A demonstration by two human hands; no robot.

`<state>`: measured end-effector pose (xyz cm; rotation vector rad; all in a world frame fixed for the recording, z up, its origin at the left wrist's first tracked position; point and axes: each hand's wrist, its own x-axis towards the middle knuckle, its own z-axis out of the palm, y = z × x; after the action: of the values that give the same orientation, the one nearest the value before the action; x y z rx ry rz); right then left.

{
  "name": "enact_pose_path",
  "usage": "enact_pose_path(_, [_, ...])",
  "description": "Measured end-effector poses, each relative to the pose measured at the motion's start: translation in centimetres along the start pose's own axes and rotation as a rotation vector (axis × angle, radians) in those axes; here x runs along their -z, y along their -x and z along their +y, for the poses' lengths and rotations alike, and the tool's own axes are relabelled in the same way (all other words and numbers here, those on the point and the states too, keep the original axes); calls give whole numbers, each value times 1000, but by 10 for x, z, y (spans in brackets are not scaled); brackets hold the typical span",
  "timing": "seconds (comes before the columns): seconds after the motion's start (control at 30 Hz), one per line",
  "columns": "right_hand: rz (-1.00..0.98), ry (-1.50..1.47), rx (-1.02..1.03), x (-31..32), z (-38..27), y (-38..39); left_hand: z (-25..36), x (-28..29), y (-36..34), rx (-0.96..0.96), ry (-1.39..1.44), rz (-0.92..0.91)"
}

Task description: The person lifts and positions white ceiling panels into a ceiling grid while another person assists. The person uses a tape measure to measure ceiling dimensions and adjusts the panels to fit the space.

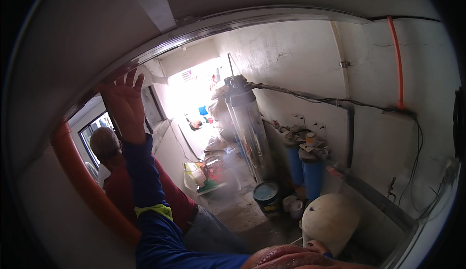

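Observation:
My left hand (127,105) is raised at the upper left, its fingers spread, and its fingertips reach the pale metal edge (194,35) overhead. It looks empty. The blue sleeve (145,172) on that arm has a yellow-green band. Low in the view, a small part of my right hand (316,246) shows beside a cream rounded tank (332,220). Its fingers are mostly hidden, so I cannot make out a grip. Close behind my left arm, a person in a maroon shirt (167,179) and jeans faces away.
A tall clear cylinder (250,133) with a dark cap stands mid-room. Blue filter housings (310,176) and grey pipe (374,191) line the right wall. A dark lidded bucket (266,197) sits on the floor. An orange pipe (87,181) curves along the left.

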<state>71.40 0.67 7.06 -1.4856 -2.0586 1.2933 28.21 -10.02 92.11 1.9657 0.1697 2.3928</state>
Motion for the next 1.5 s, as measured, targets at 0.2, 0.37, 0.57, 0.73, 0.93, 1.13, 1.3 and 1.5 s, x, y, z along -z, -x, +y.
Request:
enact_pose_path(0.2, [27,-334,-77,31,-41,41,-2,-3,3,1,69,52])
enact_pose_path(0.37, [595,-57,529,197,-286,82,-18,-50,51,122,-111,-173])
enact_pose_path(0.57, [1398,614,1553,374,-644,189,-25,-77,75,-66,-334,-284])
enact_pose_path(0.73, [1545,873,1580,381,-743,214,-8,-46,55,-100,-336,-225])
enact_pose_path(0.93, [1607,751,1724,387,-753,197,7,-26,36,-240,-342,-284])
enact_pose_path(1.13, [1634,748,1688,382,-759,202,13,-30,33,-264,-312,-295])
enact_pose_path(1.3, [1626,804,1687,391,-749,204,19,-35,38,-230,-345,-277])
enact_pose_path(1.5, [1623,465,1648,419,-714,246,16,-52,62,-156,-356,-385])
